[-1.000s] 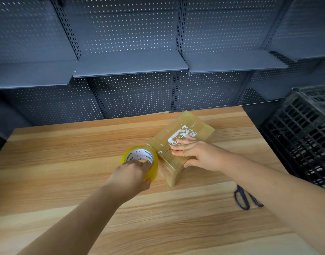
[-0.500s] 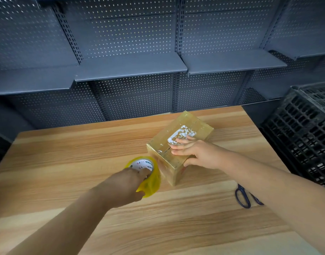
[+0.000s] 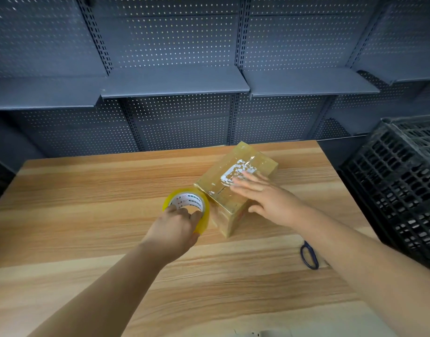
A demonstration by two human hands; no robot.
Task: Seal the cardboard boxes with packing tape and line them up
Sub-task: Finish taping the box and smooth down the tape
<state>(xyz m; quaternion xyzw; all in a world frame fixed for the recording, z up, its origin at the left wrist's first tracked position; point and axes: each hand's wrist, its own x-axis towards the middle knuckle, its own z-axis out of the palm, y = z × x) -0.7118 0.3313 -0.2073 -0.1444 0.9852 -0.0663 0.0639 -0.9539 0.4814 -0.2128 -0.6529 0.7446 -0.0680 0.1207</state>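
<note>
Cardboard box (image 3: 223, 190) sits on the wooden desk (image 3: 87, 215), toward the far right part of it and turned at an angle to the desk's edges, with one corner pointing at the person. Its top and sides look glossy, covered in clear yellowish tape, and a torn white patch shows on the top. The right hand (image 3: 267, 198) lies flat on the box top, its fingers (image 3: 245, 183) straight and spread over the white patch, the thumb down by the near right side. The left hand (image 3: 172, 229) grips a yellow tape roll (image 3: 191, 200), with fingers hooked into the white core and the thumb on the outer rim. The roll is held tilted just beside the box's near left side; whether a strip of tape joins the two cannot be told. Blue-handled scissors (image 3: 308, 255) lie on the desk near the right forearm, partly hidden by it. A black plastic crate (image 3: 403, 181) stands to the right of the desk, and grey metal shelves (image 3: 175, 81) with pegboard backing run behind it.
</note>
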